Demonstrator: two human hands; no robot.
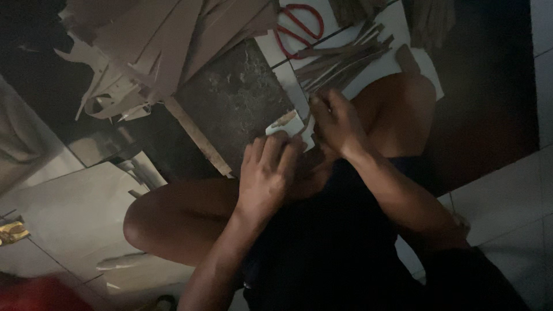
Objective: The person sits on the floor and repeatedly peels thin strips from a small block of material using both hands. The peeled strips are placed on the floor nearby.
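Cardboard, brown and cut into long thin strips [345, 60], lies fanned across a pale tiled floor [507, 190] where a person sits cross-legged in dim light, bare knees spread to either side. Between the knees, both hands meet over a small white scrap of card [288, 122] with a brown mark on it. The left hand [266, 173] presses down with fingers curled over the near edge of the scrap, grasping it; the right hand [337, 124] is bunched just beside it, fingertips pinched at the scrap's far edge, though whether they hold a strip as well is lost in shadow. Red-handled scissors [296, 29] rest untouched beyond the strips, well apart from either hand. A heap of larger brown cardboard offcuts and curled trimmings [150, 52] sits to the left beside a dark, worn board [236, 98] and a pale wooden slat [196, 135]. Judging by the finished strips and the idle scissors, much cutting appears done, while the assembling of pieces looks barely begun.
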